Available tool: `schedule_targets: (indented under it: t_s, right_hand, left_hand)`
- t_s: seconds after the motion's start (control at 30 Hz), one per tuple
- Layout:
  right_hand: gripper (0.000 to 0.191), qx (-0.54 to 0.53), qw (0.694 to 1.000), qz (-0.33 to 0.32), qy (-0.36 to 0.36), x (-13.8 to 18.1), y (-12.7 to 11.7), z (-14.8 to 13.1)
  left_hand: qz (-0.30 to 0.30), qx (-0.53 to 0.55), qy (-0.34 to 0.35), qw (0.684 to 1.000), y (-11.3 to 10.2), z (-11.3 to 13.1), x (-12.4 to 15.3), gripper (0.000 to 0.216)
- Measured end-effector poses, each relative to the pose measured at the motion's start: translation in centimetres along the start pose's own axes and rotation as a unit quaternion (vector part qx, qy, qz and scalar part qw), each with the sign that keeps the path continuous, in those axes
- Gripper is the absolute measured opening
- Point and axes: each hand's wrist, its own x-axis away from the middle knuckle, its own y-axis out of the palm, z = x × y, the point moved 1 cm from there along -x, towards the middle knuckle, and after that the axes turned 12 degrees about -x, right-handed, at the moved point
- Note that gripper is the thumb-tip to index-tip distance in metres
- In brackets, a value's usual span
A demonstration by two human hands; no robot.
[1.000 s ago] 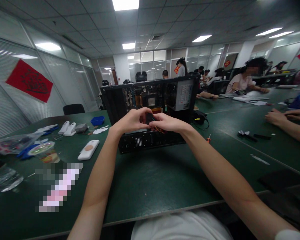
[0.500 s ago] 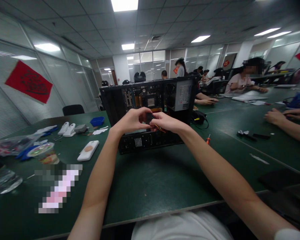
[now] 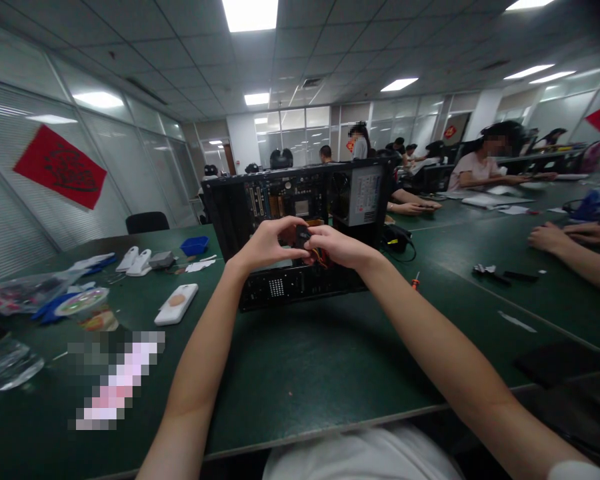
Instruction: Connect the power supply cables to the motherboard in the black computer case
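Observation:
Both my hands meet in front of an open black computer case (image 3: pixel 280 288) standing upright on the table. Between them is a small black part (image 3: pixel 303 235) with red and yellow wires (image 3: pixel 321 259); it looks like a small fan, but fingers cover much of it. My left hand (image 3: pixel 267 245) is curved in a C shape, thumb and fingertips on the part's left side. My right hand (image 3: pixel 337 245) pinches it from the right, with the wires below its fingers. Inside the case, the motherboard (image 3: pixel 267 193) and a silver power supply (image 3: pixel 365 197) show behind my hands.
An orange screwdriver (image 3: pixel 415 281) lies right of the case, near a black cable bundle (image 3: pixel 399 241). To the left are a white phone-like object (image 3: pixel 177 305), a blue tray (image 3: pixel 195 246), a plastic cup (image 3: pixel 87 308) and a water bottle (image 3: pixel 7 357). Co-workers' hands (image 3: pixel 555 237) rest at right.
The black part has turned slightly and shows more of its face between my hands. My hands have shifted slightly right. The case stays in place.

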Motion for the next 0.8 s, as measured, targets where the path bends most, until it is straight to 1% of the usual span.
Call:
schedule_targets:
  t_s: [0.07, 0.13, 0.27, 0.4, 0.53, 0.63, 0.73, 0.8]
  right_hand:
    - [0.01, -0.028, 0.999, -0.023, -0.002, 0.0, -0.5, 0.2]
    - [0.014, -0.05, 0.998, -0.037, -0.002, 0.0, -1.1, 0.3]
    - [0.02, -0.046, 0.998, -0.047, 0.009, 0.1, -2.1, 0.4]
    - [0.02, -0.028, 0.999, -0.042, 0.013, 0.3, -2.3, 0.0]
    - [0.017, -0.03, 0.998, -0.044, 0.022, 0.3, -2.3, 0.0]
    - [0.015, -0.054, 0.998, -0.021, 0.017, 0.1, -2.3, 0.2]
    - [0.018, -0.066, 0.998, 0.017, 0.003, -0.2, -2.3, 0.2]
    - [0.021, -0.073, 0.996, 0.055, -0.02, -0.5, -2.3, -0.1]
  left_hand:
    - [0.019, 0.012, -0.004, 1.0, 0.4, 0.2, -0.2, 0.054]
    - [0.039, -0.001, -0.018, 0.999, 0.7, 0.6, -0.3, 0.054]
    - [0.065, -0.098, -0.043, 0.992, 0.8, 1.7, -0.5, 0.049]
    - [0.067, -0.165, -0.043, 0.983, 0.5, 2.1, -0.6, 0.048]
    - [0.056, -0.158, -0.048, 0.985, 0.6, 1.4, -0.5, 0.049]
    - [0.068, -0.13, -0.059, 0.987, 1.1, 0.8, -0.5, 0.054]
    - [0.107, -0.135, -0.07, 0.983, 1.4, 0.5, -0.6, 0.063]
    - [0.135, -0.162, -0.072, 0.975, 1.5, 0.5, -0.7, 0.057]
